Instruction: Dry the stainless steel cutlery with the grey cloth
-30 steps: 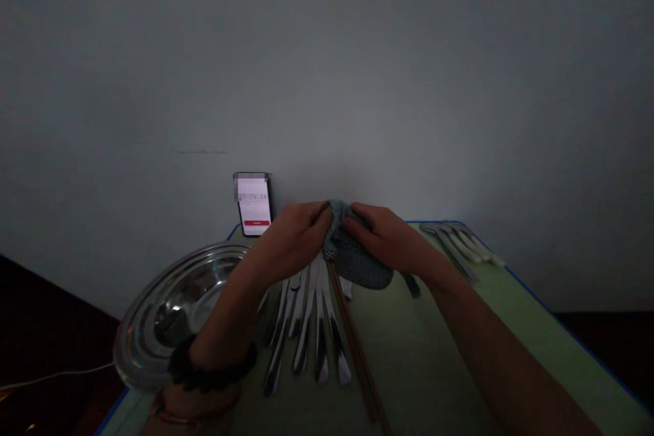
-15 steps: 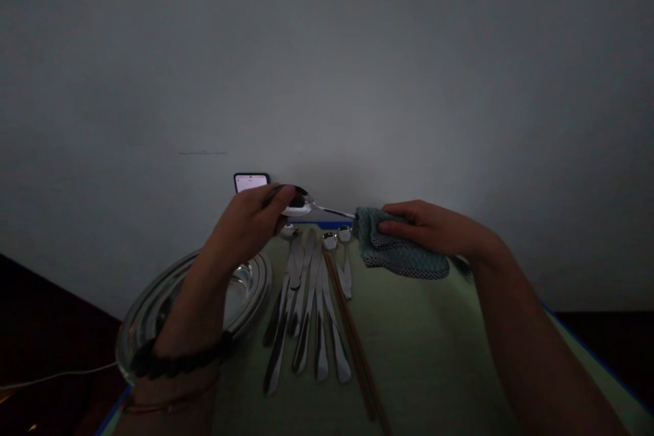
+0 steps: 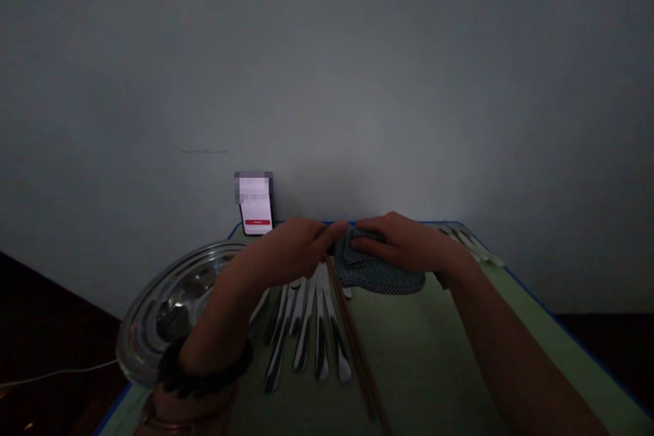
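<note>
My left hand (image 3: 291, 255) is closed in a pinch at the edge of a blue-green checked cloth (image 3: 381, 276); the spoon it gripped a moment ago is hidden between hand and cloth. My right hand (image 3: 403, 242) presses down on the cloth with its fingers wrapped over the bunched end. Both hands meet above the far ends of a row of several steel spoons and knives (image 3: 309, 327) lying on the green table (image 3: 434, 361). A pair of brown chopsticks (image 3: 355, 347) lies along the right side of that row.
A large steel bowl (image 3: 174, 306) sits at the table's left edge. A lit phone (image 3: 254, 204) leans on the wall behind. More cutlery (image 3: 473, 242) lies at the far right corner. A white cable (image 3: 51, 376) runs off at the left. The room is dim.
My left hand had pulled away to the left, drawing a spoon out of the cloth; now the hands are together again and the spoon is hidden under the cloth.
</note>
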Tool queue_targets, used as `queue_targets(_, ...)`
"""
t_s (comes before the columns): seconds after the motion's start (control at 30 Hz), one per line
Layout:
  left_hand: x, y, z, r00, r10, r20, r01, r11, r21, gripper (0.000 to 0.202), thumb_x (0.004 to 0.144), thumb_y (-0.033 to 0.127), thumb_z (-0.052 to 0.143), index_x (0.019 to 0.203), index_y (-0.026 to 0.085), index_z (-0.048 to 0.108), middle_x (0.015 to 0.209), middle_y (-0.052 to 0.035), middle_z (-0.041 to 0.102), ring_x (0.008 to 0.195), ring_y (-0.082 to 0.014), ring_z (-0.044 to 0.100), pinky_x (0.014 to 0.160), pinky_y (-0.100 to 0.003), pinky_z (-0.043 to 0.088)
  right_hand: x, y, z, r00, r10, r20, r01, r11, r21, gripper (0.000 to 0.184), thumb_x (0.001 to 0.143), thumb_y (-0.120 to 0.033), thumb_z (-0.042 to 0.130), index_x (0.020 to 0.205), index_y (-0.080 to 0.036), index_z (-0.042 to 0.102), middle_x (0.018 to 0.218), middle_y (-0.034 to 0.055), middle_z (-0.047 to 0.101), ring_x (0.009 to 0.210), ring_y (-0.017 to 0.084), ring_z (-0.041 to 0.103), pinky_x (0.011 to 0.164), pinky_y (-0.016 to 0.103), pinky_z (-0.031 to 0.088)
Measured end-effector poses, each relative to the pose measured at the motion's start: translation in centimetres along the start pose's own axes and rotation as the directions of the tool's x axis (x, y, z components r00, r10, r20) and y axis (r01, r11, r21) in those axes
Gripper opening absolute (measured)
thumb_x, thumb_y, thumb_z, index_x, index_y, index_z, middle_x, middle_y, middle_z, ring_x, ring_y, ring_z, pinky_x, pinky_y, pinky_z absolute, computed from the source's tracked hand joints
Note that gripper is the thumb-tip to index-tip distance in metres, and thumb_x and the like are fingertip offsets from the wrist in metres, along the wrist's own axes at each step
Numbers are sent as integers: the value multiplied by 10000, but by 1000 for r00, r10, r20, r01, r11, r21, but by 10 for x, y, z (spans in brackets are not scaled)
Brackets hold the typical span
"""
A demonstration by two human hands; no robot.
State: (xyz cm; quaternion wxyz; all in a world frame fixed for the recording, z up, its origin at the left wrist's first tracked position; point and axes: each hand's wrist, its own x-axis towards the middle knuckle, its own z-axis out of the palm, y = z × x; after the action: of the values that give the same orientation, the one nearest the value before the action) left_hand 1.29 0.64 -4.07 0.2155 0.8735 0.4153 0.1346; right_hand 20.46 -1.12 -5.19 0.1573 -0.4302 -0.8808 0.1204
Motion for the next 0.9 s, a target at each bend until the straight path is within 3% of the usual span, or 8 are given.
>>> queue_targets(0.13, -6, -6, -11, 999, -38, 25, 39, 997, -62, 566, 866, 492, 245, 451, 187, 481, 417, 7, 503, 392, -110, 463, 441, -213, 330, -1, -2, -1, 999, 32, -41, -33, 999, -20, 252, 877, -342, 412, 802, -168, 577, 662, 9, 580, 577, 108, 489, 556, 230, 326)
queue_targets(0.23, -11, -10, -20, 999, 12, -48, -14, 999, -39, 398, 825, 453, 382, 587, 191, 563, 513, 16, 548, 470, -115, 492, 459, -202, 330, -2, -3, -3, 998, 57, -39, -57, 998, -16, 245, 873, -342, 422, 772, -172, 566, 613, -10, 539, 540, 96, 457, 528, 222, 305)
queue_targets(0.3, -12, -11, -22, 999, 29, -41, -30, 999, -34, 331, 810, 417, 416, 632, 194, 583, 543, 14, 562, 501, -119, 506, 467, -198, 333, -3, -3, -4, 998, 47, -29, -47, 999, -5, 239, 873, -338, 424, 771, -172, 563, 614, -14, 533, 547, 94, 459, 535, 220, 304)
queue_targets(0.4, -12, -10, -20, 999, 17, 37, -16, 1000, -19, 353, 825, 393, 379, 616, 185, 574, 516, 11, 560, 467, -112, 502, 457, -197, 334, -3, -3, -4, 1000, 23, -8, -23, 1000, 19, 232, 877, -324, 417, 766, -170, 550, 618, -18, 529, 556, 90, 461, 540, 217, 302)
queue_targets(0.5, -10, -7, -15, 994, 56, 92, -58, 998, 21, 359, 836, 369, 358, 600, 179, 549, 507, 15, 553, 443, -102, 494, 447, -193, 327, -1, -2, -2, 997, 27, -75, -25, 999, 26, 255, 884, -321, 399, 724, -164, 521, 613, -22, 510, 556, 85, 446, 545, 216, 299)
queue_targets(0.6, -6, -5, -11, 991, 112, 74, -116, 991, 59, 332, 839, 326, 352, 597, 172, 520, 505, 20, 534, 445, -95, 488, 454, -192, 318, 1, -3, 1, 990, 30, -136, -24, 999, 43, 271, 889, -336, 381, 725, -163, 511, 632, -17, 512, 571, 89, 445, 553, 218, 303)
queue_targets(0.77, -4, -4, -10, 985, 171, 28, -173, 976, 129, 274, 816, 252, 353, 608, 164, 508, 531, 17, 533, 471, -94, 486, 475, -203, 309, 6, -6, 11, 993, 26, -118, -19, 998, 56, 219, 869, -347, 412, 826, -160, 516, 724, 17, 562, 640, 119, 491, 593, 241, 333)
queue_targets(0.9, -4, -1, -13, 986, 164, 25, -166, 982, 86, 282, 827, 254, 335, 629, 157, 512, 519, 31, 507, 465, -81, 463, 473, -195, 305, 8, -4, 13, 997, 12, -82, -1, 990, 139, 247, 872, -373, 403, 866, -156, 520, 786, 39, 582, 702, 138, 517, 625, 250, 375)
